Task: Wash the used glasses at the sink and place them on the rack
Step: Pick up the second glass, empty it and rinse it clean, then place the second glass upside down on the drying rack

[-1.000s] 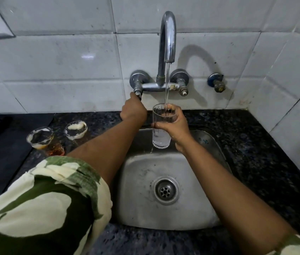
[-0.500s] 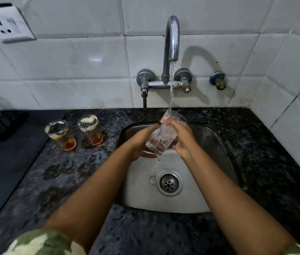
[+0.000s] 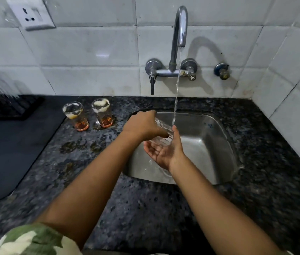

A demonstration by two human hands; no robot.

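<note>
Since half a second ago you've tipped the glass (image 3: 164,132) sideways, left hand (image 3: 142,126) fingers gripping it, right hand (image 3: 165,150) open-palmed beneath, over the sink (image 3: 208,137).

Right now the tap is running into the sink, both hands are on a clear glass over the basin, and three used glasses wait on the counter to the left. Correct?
Not quite: the head view shows two used glasses on the counter, not three. The tap, sink, hands and clear glass are as stated.
</note>
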